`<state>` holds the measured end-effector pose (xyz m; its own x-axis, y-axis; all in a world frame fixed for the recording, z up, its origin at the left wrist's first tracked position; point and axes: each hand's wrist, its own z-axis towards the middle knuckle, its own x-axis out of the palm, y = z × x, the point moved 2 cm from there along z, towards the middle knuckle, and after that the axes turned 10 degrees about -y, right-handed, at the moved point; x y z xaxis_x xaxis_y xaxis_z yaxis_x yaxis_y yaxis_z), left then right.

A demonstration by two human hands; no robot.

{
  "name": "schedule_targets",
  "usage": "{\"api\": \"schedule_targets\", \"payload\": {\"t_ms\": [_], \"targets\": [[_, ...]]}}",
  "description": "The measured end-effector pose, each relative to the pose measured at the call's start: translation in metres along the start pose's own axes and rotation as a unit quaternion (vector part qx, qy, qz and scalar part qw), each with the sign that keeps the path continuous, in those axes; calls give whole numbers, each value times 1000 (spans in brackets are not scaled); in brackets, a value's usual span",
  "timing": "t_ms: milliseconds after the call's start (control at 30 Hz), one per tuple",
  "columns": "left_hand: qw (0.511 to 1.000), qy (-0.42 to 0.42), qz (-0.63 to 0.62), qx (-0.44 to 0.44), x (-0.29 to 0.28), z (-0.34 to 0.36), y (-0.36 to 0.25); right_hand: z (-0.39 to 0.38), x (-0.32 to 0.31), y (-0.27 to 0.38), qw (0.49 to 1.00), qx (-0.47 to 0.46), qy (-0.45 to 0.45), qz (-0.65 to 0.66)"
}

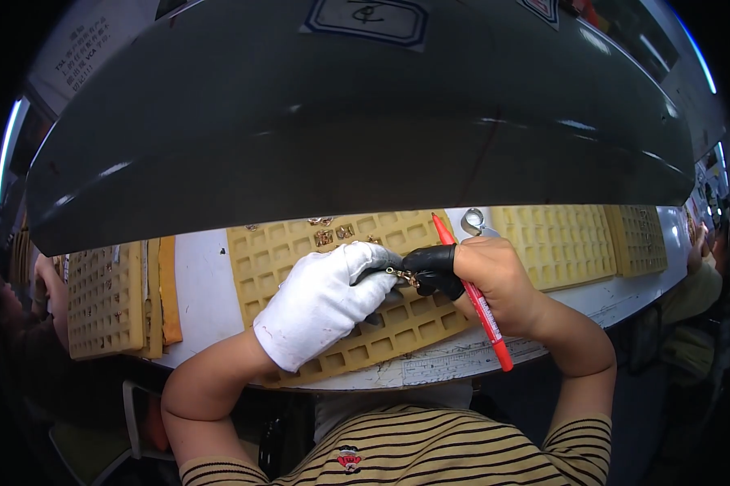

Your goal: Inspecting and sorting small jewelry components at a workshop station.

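Note:
My left hand [328,296], in a white glove, pinches a small gold-coloured jewelry piece [403,276] with a ring-like end. Black covers sit on the thumb and finger of my right hand [486,271], closed against the same piece from the right. A red marker pen [485,317] is tucked in that hand, slanting across it with one end up by the knuckles and the other toward the table edge. Beneath both hands lies a yellow tray [397,334] with rows of square pockets. Several small gold-coloured pieces [324,237] rest in its far pockets.
A dark hood [365,138] hangs low over the far side of the table. More pocketed trays stand at right [555,243] and left [98,304]. A round metal object [473,219] sits behind my right hand. A ruler [462,364] runs along the front edge. Other people's arms show at both sides.

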<state>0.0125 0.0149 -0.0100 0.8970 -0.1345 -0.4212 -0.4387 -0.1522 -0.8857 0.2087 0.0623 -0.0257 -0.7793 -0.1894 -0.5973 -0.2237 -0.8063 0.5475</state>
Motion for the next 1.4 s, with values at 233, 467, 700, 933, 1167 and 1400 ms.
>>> {"api": "schedule_targets", "payload": {"t_ms": [233,467,700,933,1167,1400], "targets": [[985,-29,105,136,0,1,4,5,-4,5,999,-33,0,-18],[968,-27,150,197,-1,-2,3,-2,3,-3,990,110,46,78],[978,0,131,162,-1,-2,3,-3,0,4,994,-92,10,-56],[977,89,-171,-91,-3,-4,-4,-2,-1,4,984,-142,13,-103],[992,96,-81,-28,-2,-5,-3,-3,3,13,975,-164,8,-146],[985,117,-127,-16,2,0,8,0,6,9,990,-98,-38,-97]]}}
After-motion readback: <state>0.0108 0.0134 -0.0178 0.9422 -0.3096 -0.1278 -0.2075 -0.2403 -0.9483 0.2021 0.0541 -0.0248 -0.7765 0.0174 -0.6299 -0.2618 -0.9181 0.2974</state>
